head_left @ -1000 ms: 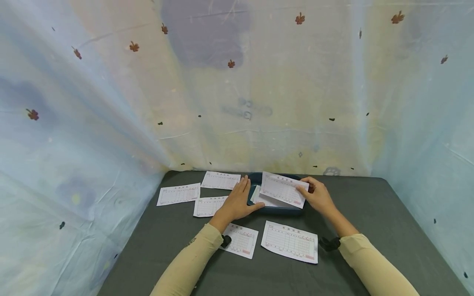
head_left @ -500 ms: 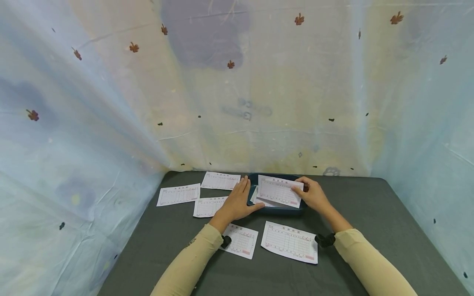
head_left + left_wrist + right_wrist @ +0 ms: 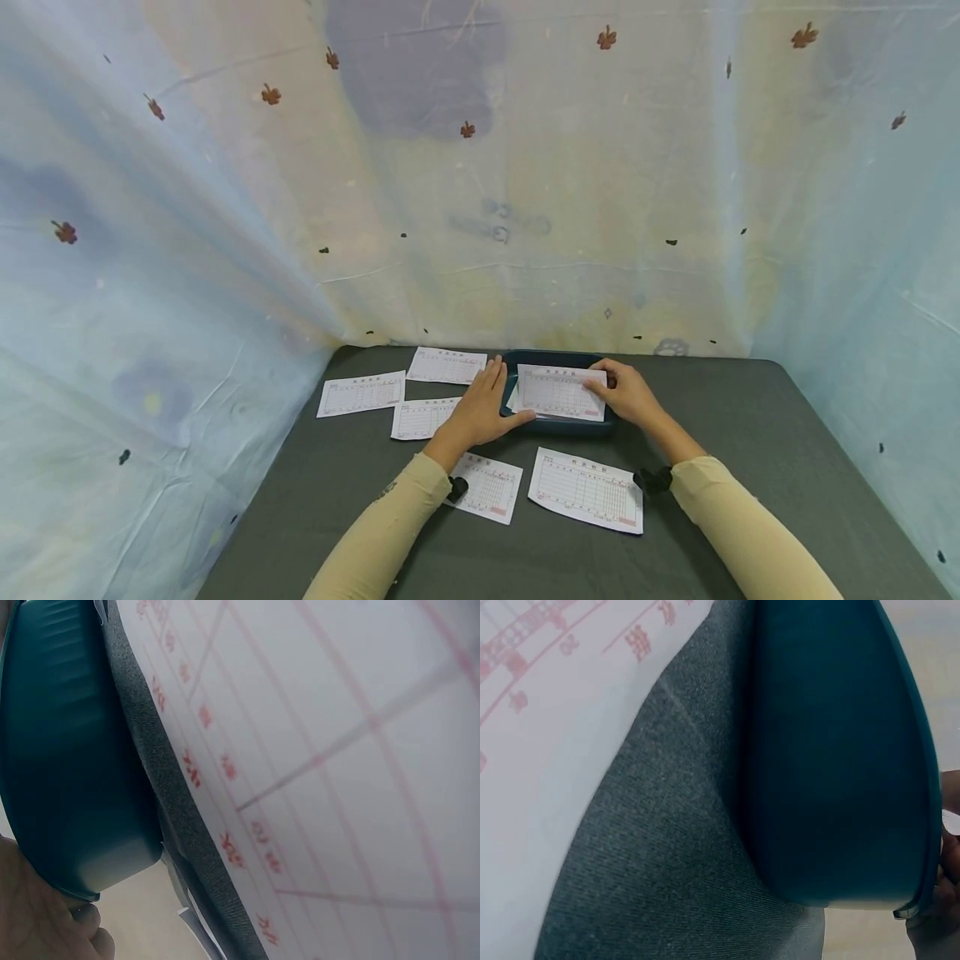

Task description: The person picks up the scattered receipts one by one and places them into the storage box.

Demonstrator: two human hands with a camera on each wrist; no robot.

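A dark teal plastic tray (image 3: 558,427) stands at the back of the table. My right hand (image 3: 628,396) pinches the right side of a printed paper form (image 3: 551,387) between thumb and fingers, low over the tray. Beneath it the edge of another white sheet shows inside the tray. On the tray's left rim rests my left hand (image 3: 480,408), its fingers straight and thumb spread along the front. The left wrist view has the tray's outer wall (image 3: 75,750) with part of the hand at its rim. In the right wrist view, fingers (image 3: 951,862) appear beside the rim.
Left of the tray lie three forms: one at the back (image 3: 447,365), one farther left (image 3: 362,393), one partly behind my left hand (image 3: 423,418). Nearer me are a form under my left wrist (image 3: 491,487) and a slightly curled one (image 3: 587,490). A patterned curtain (image 3: 540,250) hangs behind the grey table (image 3: 712,417).
My right hand has moved left and slightly down with the form, which now lies flatter and lower in the tray. The left hand has stayed in place.
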